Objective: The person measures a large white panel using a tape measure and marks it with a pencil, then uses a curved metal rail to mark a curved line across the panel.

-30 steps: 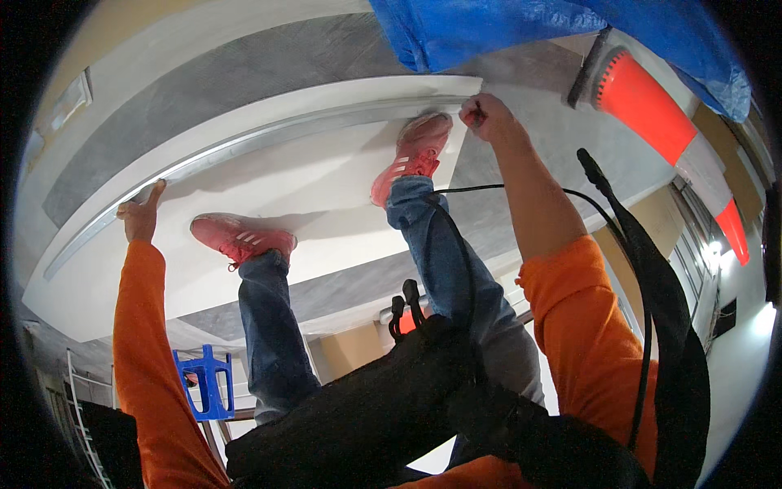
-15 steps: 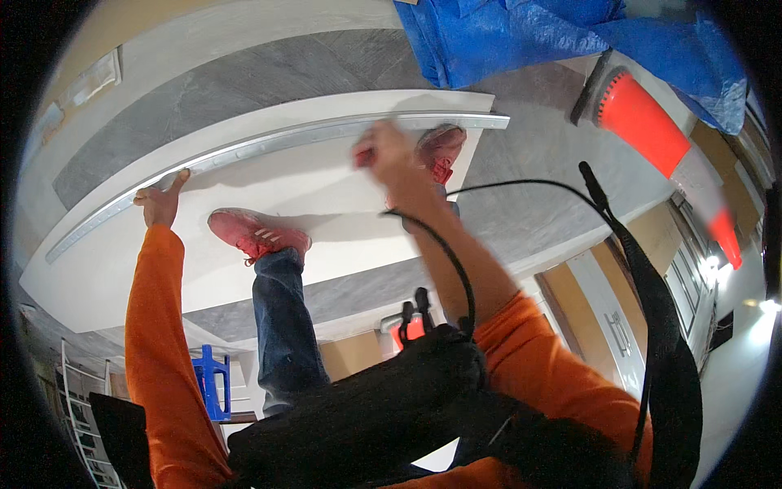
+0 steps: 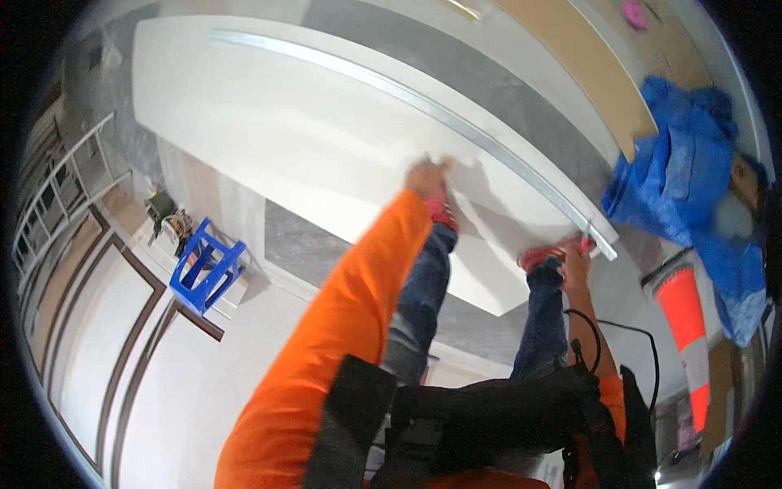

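Observation:
A long white board [image 3: 326, 122] lies on the floor under my feet. A straight metal channel [image 3: 456, 122] rests on it, along its far edge. My left hand [image 3: 427, 179] is above the board by my left red shoe [image 3: 441, 213], apart from the channel; it is blurred, but thumb and finger look spread with nothing between them. At the channel's right end, my right hand [image 3: 575, 265] is closed round a red utility knife [image 3: 586, 243], its thin tip pointing at the metal. The right red shoe [image 3: 538, 256] stands on the board beside that hand.
A blue tarp [image 3: 660, 179] and an orange-and-white traffic cone [image 3: 684, 318] lie at the right. Beyond the board is a tan panel [image 3: 578, 57]. At the left stand a blue plastic stool [image 3: 208, 269] and a white metal ladder [image 3: 61, 196]. A black bag [image 3: 489, 416] hangs before me.
My view has swung toward the left. The left hand has come off the channel and moved toward my left shoe. My right hand has moved with the knife to the channel's right end.

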A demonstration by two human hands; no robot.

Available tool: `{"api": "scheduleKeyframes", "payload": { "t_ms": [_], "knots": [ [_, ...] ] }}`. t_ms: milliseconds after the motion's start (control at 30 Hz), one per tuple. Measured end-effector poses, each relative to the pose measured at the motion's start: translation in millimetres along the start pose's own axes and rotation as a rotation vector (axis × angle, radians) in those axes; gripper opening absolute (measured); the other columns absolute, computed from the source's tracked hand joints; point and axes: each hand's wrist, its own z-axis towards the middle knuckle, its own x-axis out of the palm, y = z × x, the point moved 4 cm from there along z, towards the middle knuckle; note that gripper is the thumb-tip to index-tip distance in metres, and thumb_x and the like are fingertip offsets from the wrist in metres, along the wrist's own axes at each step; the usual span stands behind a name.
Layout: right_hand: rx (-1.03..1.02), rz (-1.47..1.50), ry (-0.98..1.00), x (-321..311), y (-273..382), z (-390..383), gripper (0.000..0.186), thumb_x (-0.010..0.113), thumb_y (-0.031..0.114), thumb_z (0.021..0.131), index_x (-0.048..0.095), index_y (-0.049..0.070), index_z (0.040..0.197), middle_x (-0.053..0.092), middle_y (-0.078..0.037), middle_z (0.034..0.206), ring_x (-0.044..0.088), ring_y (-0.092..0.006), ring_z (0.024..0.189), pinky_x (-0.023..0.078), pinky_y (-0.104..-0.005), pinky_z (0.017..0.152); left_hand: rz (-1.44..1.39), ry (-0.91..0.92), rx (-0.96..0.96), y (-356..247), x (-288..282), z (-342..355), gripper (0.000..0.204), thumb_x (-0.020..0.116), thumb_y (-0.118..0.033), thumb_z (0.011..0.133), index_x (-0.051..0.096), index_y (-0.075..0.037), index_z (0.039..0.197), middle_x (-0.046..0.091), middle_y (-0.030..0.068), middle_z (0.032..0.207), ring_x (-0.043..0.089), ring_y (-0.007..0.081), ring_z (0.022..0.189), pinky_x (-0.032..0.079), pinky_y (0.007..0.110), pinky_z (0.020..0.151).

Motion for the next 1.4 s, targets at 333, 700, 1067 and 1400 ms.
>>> {"api": "scheduleKeyframes", "payload": {
  "t_ms": [333, 700, 1067, 1400],
  "knots": [
    [-0.064, -0.015, 0.143, 149.7, 140.9, -143.3, 0.013, 0.06, 0.019, 0.084, 0.059, 0.007, 0.088, 0.045, 0.002, 0.06, 0.043, -0.0089, 0.046, 0.034, -0.0235, 0.038, -0.839, -0.04, 0.045, 157.8, 46.4, -188.1, 0.055, 0.046, -0.049, 0.089, 0.064, -0.002, 0.111, 0.062, 0.0208, 0.113, 0.056, 0.0346, 0.111, 0.042, 0.038, 0.096],
    [-0.614, -0.405, 0.062, 381.4, 252.9, -247.8, 0.024, 0.06, 0.022, 0.082, 0.059, -0.002, 0.083, 0.057, -0.008, 0.069, 0.056, -0.0215, 0.068, 0.044, -0.0393, 0.068, -0.783, -0.035, -0.3, 291.5, -123.9, -183.4, 0.043, 0.054, -0.041, 0.087, 0.068, -0.006, 0.106, 0.066, 0.0165, 0.107, 0.06, 0.0307, 0.104, 0.044, 0.039, 0.092],
    [0.073, 0.083, 0.251, 463.8, 234.0, -199.1, 0.02, 0.063, 0.027, 0.078, 0.059, 0.007, 0.078, 0.035, 0.005, 0.054, 0.034, -0.0075, 0.041, 0.031, -0.0242, 0.036, -0.558, 0.049, -0.31, 341.2, -264.9, -45.4, 0.072, 0.042, -0.064, 0.086, 0.068, 0.002, 0.087, 0.066, 0.0226, 0.087, 0.062, 0.0368, 0.091, 0.047, 0.043, 0.082],
    [-0.058, -0.045, 0.202, 495.7, 291.6, -188.6, 0.025, 0.055, 0.028, 0.09, 0.061, 0.003, 0.091, 0.042, 0.002, 0.059, 0.043, -0.0072, 0.052, 0.039, -0.0244, 0.049, -1.213, -0.057, -0.72, 386.6, -314.5, 163.5, 0.086, 0.061, -0.069, 0.071, 0.061, 0.012, 0.101, 0.063, 0.0238, 0.091, 0.062, 0.0359, 0.077, 0.054, 0.043, 0.065]
  ]
}}
